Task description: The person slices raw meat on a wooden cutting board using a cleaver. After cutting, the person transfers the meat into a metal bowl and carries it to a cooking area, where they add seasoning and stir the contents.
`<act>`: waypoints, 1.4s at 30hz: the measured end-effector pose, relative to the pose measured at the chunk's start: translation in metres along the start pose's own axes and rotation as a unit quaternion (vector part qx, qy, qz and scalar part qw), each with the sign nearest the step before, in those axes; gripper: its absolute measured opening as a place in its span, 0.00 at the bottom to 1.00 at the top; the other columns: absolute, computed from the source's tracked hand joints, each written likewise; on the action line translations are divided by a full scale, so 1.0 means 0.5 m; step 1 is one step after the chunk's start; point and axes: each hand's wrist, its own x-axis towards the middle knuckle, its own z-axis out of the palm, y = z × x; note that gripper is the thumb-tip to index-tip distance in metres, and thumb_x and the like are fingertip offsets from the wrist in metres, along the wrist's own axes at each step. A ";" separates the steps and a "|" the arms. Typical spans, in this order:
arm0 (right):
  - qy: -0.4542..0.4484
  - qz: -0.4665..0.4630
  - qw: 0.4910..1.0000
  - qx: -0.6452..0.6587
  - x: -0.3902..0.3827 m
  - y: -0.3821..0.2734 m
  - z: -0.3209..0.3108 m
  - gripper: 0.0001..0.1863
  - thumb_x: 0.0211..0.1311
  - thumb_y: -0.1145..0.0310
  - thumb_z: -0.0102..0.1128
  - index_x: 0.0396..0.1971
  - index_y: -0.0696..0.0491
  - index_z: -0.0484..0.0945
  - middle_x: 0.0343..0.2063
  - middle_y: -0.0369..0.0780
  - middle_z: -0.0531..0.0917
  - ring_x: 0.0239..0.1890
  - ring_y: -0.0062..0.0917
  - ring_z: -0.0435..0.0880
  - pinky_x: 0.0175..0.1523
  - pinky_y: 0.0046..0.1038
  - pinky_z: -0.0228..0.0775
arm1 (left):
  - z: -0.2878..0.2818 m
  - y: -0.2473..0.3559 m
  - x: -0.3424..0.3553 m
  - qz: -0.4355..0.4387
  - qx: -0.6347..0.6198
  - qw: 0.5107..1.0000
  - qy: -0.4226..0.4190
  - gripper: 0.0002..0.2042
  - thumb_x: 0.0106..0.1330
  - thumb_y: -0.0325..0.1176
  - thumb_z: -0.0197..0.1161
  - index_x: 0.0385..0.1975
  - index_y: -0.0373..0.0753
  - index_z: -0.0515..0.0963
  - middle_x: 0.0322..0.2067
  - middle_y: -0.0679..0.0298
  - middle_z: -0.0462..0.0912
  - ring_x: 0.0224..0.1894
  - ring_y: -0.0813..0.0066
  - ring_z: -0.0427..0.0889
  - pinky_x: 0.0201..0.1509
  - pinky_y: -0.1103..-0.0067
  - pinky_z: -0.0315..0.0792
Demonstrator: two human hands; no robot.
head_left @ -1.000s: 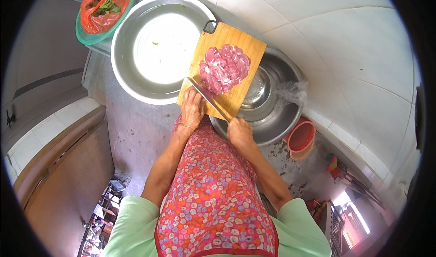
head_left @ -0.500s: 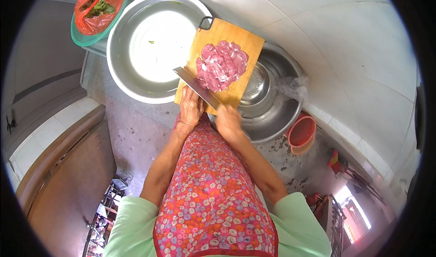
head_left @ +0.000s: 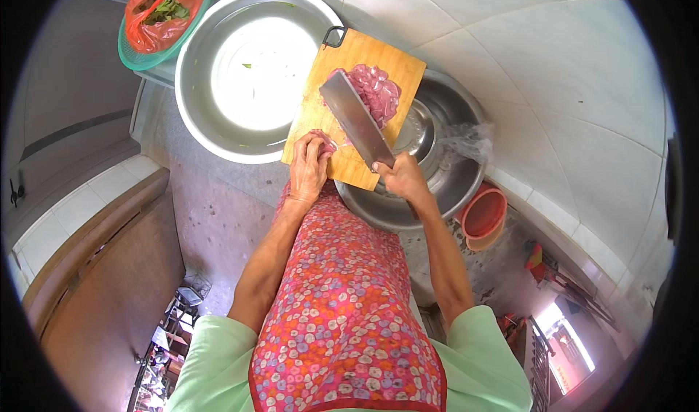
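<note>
While the knife (head_left: 357, 117) is held slantwise over the cutting board (head_left: 357, 48), bare wood is left along the left edge, in a narrow strip at the far edge, and at the near edge between the two hands. The pile of meat (head_left: 382, 91) is placed toward the far right corner and is partly covered by the blade; whether it is touched by the blade cannot be told. Near the near left corner, a small piece of meat (head_left: 325, 144) is held down by the left hand (head_left: 309, 168), whose fingers are bent and almost closed. By the right hand (head_left: 404, 177), just beside the right edge, the knife handle is gripped firmly, with the thumb laid at the blade.

In the pale basin (head_left: 200, 95), water and a few green bits are seen. In the grey basin (head_left: 459, 186), a metal bowl (head_left: 419, 128) is contained, and a clear bag (head_left: 470, 142) is hung at its right side. In the green basket (head_left: 131, 56), a red bag (head_left: 162, 39) with leaves (head_left: 171, 10) is kept.

Counted are one board, one knife, two basins, one bowl, one basket and two bags; the slices in the pile cannot be counted.
</note>
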 end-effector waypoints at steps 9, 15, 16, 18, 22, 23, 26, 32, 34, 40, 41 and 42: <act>0.058 -0.055 0.980 -0.180 -0.130 -0.051 0.068 0.11 0.53 0.67 0.49 0.20 0.59 0.76 0.17 0.52 0.78 0.23 0.47 0.79 0.30 0.45 0.70 | -0.008 -0.003 0.005 0.033 0.023 0.999 -0.036 0.13 0.47 0.18 0.61 0.34 0.35 0.75 0.37 0.56 0.74 0.42 0.55 0.72 0.44 0.68 0.71; 0.093 -0.076 0.977 -0.177 -0.128 -0.040 0.086 0.09 0.52 0.69 0.47 0.20 0.58 0.74 0.18 0.51 0.78 0.23 0.46 0.78 0.31 0.47 0.68 | -0.009 -0.005 0.005 0.037 0.016 0.998 -0.042 0.16 0.46 0.17 0.61 0.37 0.34 0.76 0.39 0.55 0.74 0.42 0.54 0.72 0.45 0.68 0.70; 0.103 -0.077 0.975 -0.180 -0.126 -0.043 0.088 0.09 0.53 0.69 0.47 0.20 0.57 0.74 0.19 0.50 0.78 0.24 0.46 0.78 0.31 0.46 0.68 | -0.012 -0.005 0.007 0.048 0.019 0.998 -0.047 0.16 0.46 0.18 0.61 0.38 0.34 0.76 0.39 0.55 0.74 0.43 0.54 0.72 0.45 0.68 0.70; 0.076 -0.066 0.981 -0.166 -0.110 -0.040 0.097 0.09 0.54 0.68 0.47 0.24 0.56 0.75 0.24 0.51 0.79 0.30 0.47 0.78 0.38 0.46 0.67 | -0.012 -0.008 0.009 0.062 0.018 0.997 -0.050 0.16 0.46 0.18 0.61 0.38 0.33 0.76 0.40 0.55 0.74 0.43 0.54 0.72 0.46 0.69 0.70; -0.022 -0.013 0.988 -0.154 -0.080 -0.078 0.076 0.10 0.53 0.67 0.47 0.25 0.57 0.77 0.26 0.51 0.79 0.33 0.48 0.78 0.40 0.46 0.67 | -0.011 -0.016 0.009 0.058 0.007 0.996 -0.063 0.16 0.47 0.18 0.61 0.39 0.33 0.76 0.40 0.54 0.74 0.44 0.54 0.72 0.47 0.69 0.70; -0.038 -0.006 0.987 -0.158 -0.079 -0.089 0.069 0.11 0.53 0.67 0.48 0.24 0.57 0.77 0.26 0.52 0.79 0.32 0.48 0.78 0.40 0.46 0.67 | -0.013 -0.017 0.008 0.052 0.005 0.996 -0.071 0.16 0.47 0.18 0.61 0.39 0.33 0.76 0.40 0.54 0.74 0.45 0.54 0.72 0.47 0.69 0.70; 0.011 -0.019 0.985 -0.171 -0.116 -0.083 0.063 0.10 0.51 0.69 0.48 0.21 0.58 0.77 0.24 0.51 0.79 0.30 0.46 0.79 0.37 0.45 0.69 | -0.017 -0.017 0.005 0.037 0.017 0.996 -0.081 0.17 0.47 0.18 0.61 0.40 0.34 0.75 0.41 0.54 0.74 0.45 0.53 0.72 0.47 0.68 0.70; 0.024 -0.036 0.984 -0.172 -0.139 -0.066 0.059 0.09 0.51 0.70 0.47 0.20 0.58 0.75 0.22 0.50 0.79 0.27 0.46 0.79 0.33 0.46 0.69 | -0.016 -0.014 0.009 0.033 0.014 0.996 -0.086 0.17 0.47 0.18 0.61 0.40 0.35 0.75 0.41 0.54 0.73 0.46 0.53 0.71 0.48 0.68 0.70; 0.021 -0.044 0.985 -0.165 -0.130 -0.055 0.072 0.09 0.51 0.70 0.47 0.19 0.57 0.75 0.21 0.50 0.78 0.26 0.47 0.78 0.33 0.47 0.68 | -0.020 -0.010 0.013 0.038 0.004 0.996 -0.086 0.16 0.47 0.18 0.62 0.39 0.35 0.76 0.41 0.55 0.73 0.46 0.53 0.71 0.48 0.68 0.69; 0.064 -0.078 0.984 -0.148 -0.111 -0.049 0.102 0.09 0.51 0.69 0.47 0.20 0.57 0.74 0.20 0.50 0.78 0.26 0.47 0.78 0.33 0.47 0.68 | -0.019 -0.023 0.012 0.066 0.005 0.994 -0.082 0.15 0.47 0.18 0.62 0.37 0.35 0.76 0.41 0.55 0.73 0.45 0.53 0.71 0.47 0.68 0.70; 0.051 -0.068 0.984 -0.154 -0.114 -0.053 0.094 0.09 0.51 0.70 0.47 0.20 0.58 0.74 0.20 0.50 0.78 0.26 0.47 0.78 0.33 0.47 0.68 | -0.019 -0.023 0.013 0.057 0.003 0.995 -0.083 0.15 0.47 0.18 0.62 0.37 0.35 0.76 0.41 0.55 0.74 0.44 0.53 0.71 0.47 0.68 0.70; 0.036 -0.057 0.984 -0.162 -0.122 -0.062 0.076 0.08 0.51 0.70 0.48 0.20 0.58 0.74 0.20 0.50 0.78 0.26 0.47 0.78 0.33 0.47 0.69 | -0.017 -0.021 0.012 0.046 0.000 0.996 -0.083 0.15 0.47 0.18 0.62 0.37 0.35 0.76 0.40 0.55 0.74 0.44 0.53 0.71 0.46 0.68 0.70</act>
